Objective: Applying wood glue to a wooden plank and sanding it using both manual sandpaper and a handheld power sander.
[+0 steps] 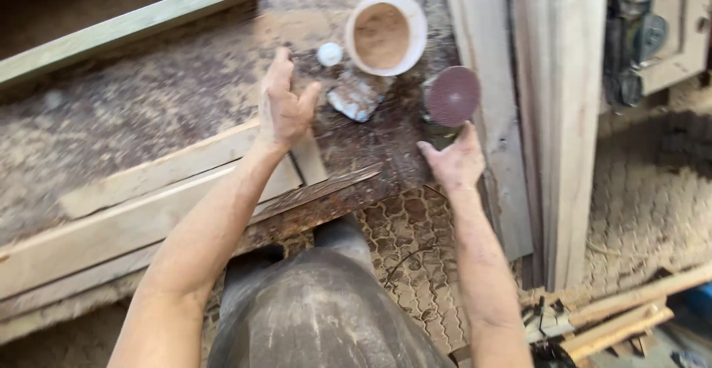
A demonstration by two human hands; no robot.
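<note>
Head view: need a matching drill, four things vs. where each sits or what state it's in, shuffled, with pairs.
Things:
1. bowl
2. cap
3. disc
4. left hand

Places or states:
A. dark red, round, just above the right hand
B. open, fingers spread, over the planks
C. white, filled with brown dust
D. small, white, just left of the bowl

Pairs: 1-C, 2-D, 3-A, 4-B

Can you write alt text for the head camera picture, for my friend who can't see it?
A person's left hand hovers open over a dusty workbench, while the right hand holds a tool with a round reddish sanding disc. A bowl of brown powder sits nearby.
</note>
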